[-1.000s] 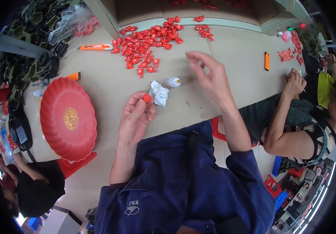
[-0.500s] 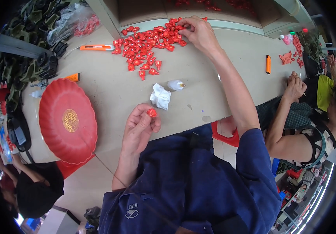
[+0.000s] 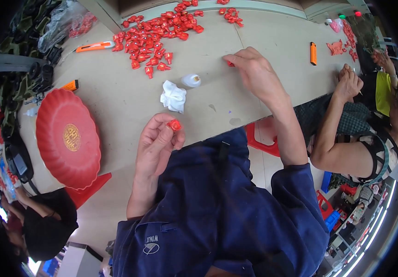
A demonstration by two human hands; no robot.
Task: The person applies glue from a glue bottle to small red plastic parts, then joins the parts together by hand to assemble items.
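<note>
My left hand (image 3: 155,145) is raised over the near edge of the table (image 3: 129,104), fingers curled in narrow, pinching a small red plastic piece (image 3: 175,124) between thumb and fingertips. My right hand (image 3: 254,71) sits at about two o'clock from it, well apart, palm down on the tabletop, fingers bunched close around a second small red piece (image 3: 230,63) of which only a sliver shows at the fingertips; it looks gripped, though most of it is hidden

The heap of red pieces (image 3: 157,34) lies at twelve o'clock from my left hand, far up the table, with a smaller scatter (image 3: 230,15) just beyond my right hand. Between my two hands, at roughly twelve o'clock from the left one, lies a crumpled white cloth (image 3: 173,97), and just beside it at one o'clock a small white bottle (image 3: 191,81) on its side. A red scalloped plate (image 3: 67,138) sits at nine o'clock from my left hand. An orange utility knife (image 3: 95,46) lies at eleven o'clock near the heap, and a short orange tool (image 3: 313,53) at three o'clock from my right hand

Another person's hand (image 3: 349,83) rests at the table's right edge, apart from mine
</note>
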